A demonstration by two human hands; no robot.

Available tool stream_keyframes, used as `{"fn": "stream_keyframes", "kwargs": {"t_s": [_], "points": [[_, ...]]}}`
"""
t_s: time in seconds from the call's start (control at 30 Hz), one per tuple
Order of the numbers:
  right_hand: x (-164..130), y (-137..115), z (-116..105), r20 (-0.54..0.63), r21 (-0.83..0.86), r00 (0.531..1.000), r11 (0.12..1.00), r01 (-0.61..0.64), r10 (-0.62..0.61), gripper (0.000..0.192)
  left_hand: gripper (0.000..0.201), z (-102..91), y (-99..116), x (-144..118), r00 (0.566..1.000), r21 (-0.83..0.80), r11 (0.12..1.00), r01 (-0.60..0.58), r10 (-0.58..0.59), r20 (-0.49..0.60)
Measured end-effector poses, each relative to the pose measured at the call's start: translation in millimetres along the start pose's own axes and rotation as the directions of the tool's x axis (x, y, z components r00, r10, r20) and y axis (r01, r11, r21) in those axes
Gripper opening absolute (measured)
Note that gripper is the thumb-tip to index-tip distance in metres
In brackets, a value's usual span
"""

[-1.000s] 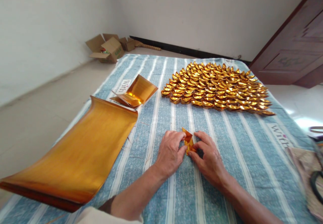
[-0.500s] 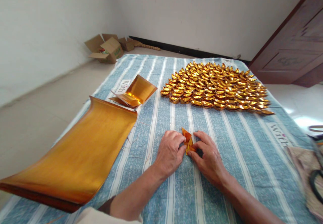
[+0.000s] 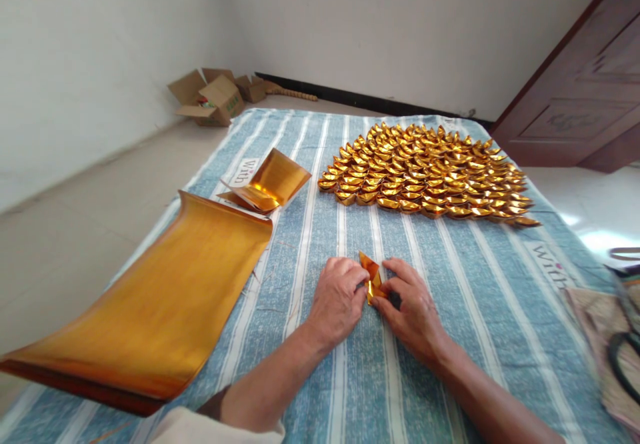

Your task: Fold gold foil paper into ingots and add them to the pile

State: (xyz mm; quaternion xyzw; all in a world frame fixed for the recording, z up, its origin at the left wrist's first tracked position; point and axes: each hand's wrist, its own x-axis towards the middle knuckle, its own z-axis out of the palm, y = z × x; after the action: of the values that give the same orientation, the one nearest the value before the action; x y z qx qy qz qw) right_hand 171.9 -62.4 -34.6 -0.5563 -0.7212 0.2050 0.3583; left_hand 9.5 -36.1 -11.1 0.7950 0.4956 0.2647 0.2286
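Observation:
A small piece of folded gold paper point(image 3: 372, 276) rests on the blue striped cloth point(image 3: 450, 337), pinched between both hands. My left hand point(image 3: 337, 301) grips its left side with thumb and fingers. My right hand point(image 3: 413, 311) presses its right side and lower edge. Beyond them lies a large spread of several finished gold paper ingots point(image 3: 430, 174) in tight rows. A long stack of gold sheets point(image 3: 150, 297) lies at the left, its end curling off the cloth's edge. A smaller curled gold sheet point(image 3: 270, 184) sits behind it.
Open cardboard boxes point(image 3: 213, 96) stand on the floor by the far wall. A dark wooden door point(image 3: 585, 91) leans at the right. A woven item and a dark looped object point(image 3: 620, 344) lie at the right edge of the cloth.
Both hands stay on the folded gold paper with only slight finger movement. The view has shifted a little; nothing else has moved.

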Motion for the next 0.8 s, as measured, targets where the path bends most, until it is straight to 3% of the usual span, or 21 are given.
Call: {"fn": "stream_keyframes", "kwargs": {"t_s": [0.3,0.47,0.8], "points": [[-1,3,0,-0.019,0.023,1.000,1.000,0.002,-0.002,0.010,0.012,-2.0,2,2,0.999,0.027,1.000,0.010,-0.011,0.033],[-1,6,1,-0.038,0.010,0.999,1.000,0.023,-0.023,0.020,0.011,-1.9,2,3,1.000,0.039,0.999,-0.009,0.007,0.028],[0,13,0,-0.062,-0.126,0.995,0.990,0.066,-0.074,0.009,0.011,-0.1,-1,3,1.000,0.067,0.997,-0.023,0.021,0.023]]}}
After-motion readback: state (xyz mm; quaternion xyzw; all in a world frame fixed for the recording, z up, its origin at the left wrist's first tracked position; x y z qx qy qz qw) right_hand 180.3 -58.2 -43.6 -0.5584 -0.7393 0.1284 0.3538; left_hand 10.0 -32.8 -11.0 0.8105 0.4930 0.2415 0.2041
